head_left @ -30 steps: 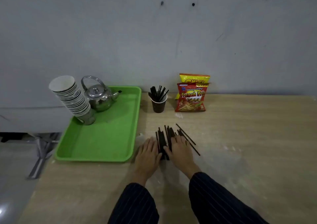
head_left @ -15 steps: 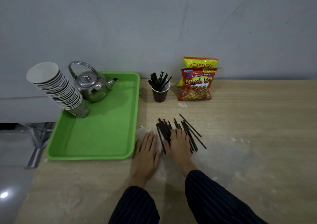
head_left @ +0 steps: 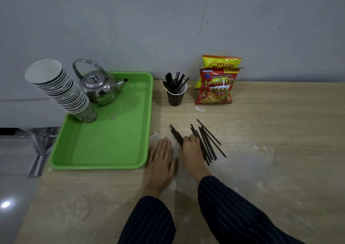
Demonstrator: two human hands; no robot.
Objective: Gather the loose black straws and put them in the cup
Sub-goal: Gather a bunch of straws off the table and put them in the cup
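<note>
Several loose black straws (head_left: 207, 142) lie fanned out on the wooden table (head_left: 280, 150), in front of a dark paper cup (head_left: 175, 98) that holds more black straws upright. A smaller bunch of straws (head_left: 175, 133) lies apart to the left and runs under the fingers of my right hand (head_left: 192, 154). That hand rests on the pile, its fingers curled down around this bunch. My left hand (head_left: 160, 159) lies flat on the table beside it, fingers straight, holding nothing.
A green tray (head_left: 104, 161) sits left of my hands, carrying a steel kettle (head_left: 99, 88) and a leaning stack of paper cups (head_left: 61, 90). Two snack bags (head_left: 216, 84) stand against the wall right of the cup. The table's left edge is near the tray.
My right hand's fingers have curled and drawn a small bunch of straws to the left, away from the rest. The left hand stays flat. The view has shifted down and right.
</note>
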